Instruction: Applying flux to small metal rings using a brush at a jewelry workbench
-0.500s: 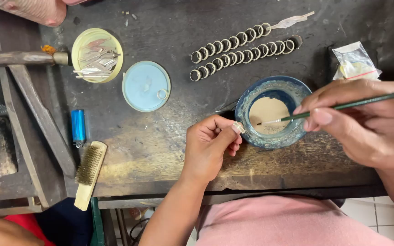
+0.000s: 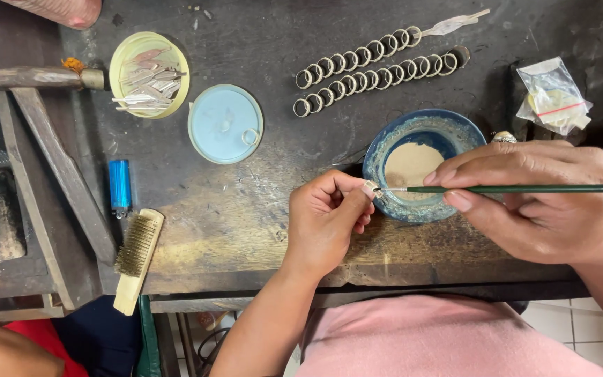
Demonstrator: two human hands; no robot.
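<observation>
Nearest you, your left hand [image 2: 326, 223] is pinched shut, its grip grasping a small metal ring [image 2: 372, 188] between thumb and fingertips, just at the near-left rim of the blue bowl [image 2: 385, 150]. Your right hand [image 2: 532, 199] is closed around a thin green brush [image 2: 518, 188], held level; its tip touches the ring. The bowl holds pale tan paste and sits on the dark, worn bench [image 2: 259, 209], between both hands.

To the left, near the bench edge: a wooden wire brush [image 2: 136, 258] lying flat, a blue lighter [image 2: 119, 186] just beyond it.

Further out, a pale blue lid [image 2: 221, 126] with one loose ring on it, and beside it a yellow dish [image 2: 123, 59] of small metal pieces.

Far side: two rows of rings [image 2: 378, 66] strung in lines, running diagonally. Far right, a small clear plastic bag [image 2: 551, 94].

Top left corner, part of another person's limb [image 2: 57, 10], well apart.
</observation>
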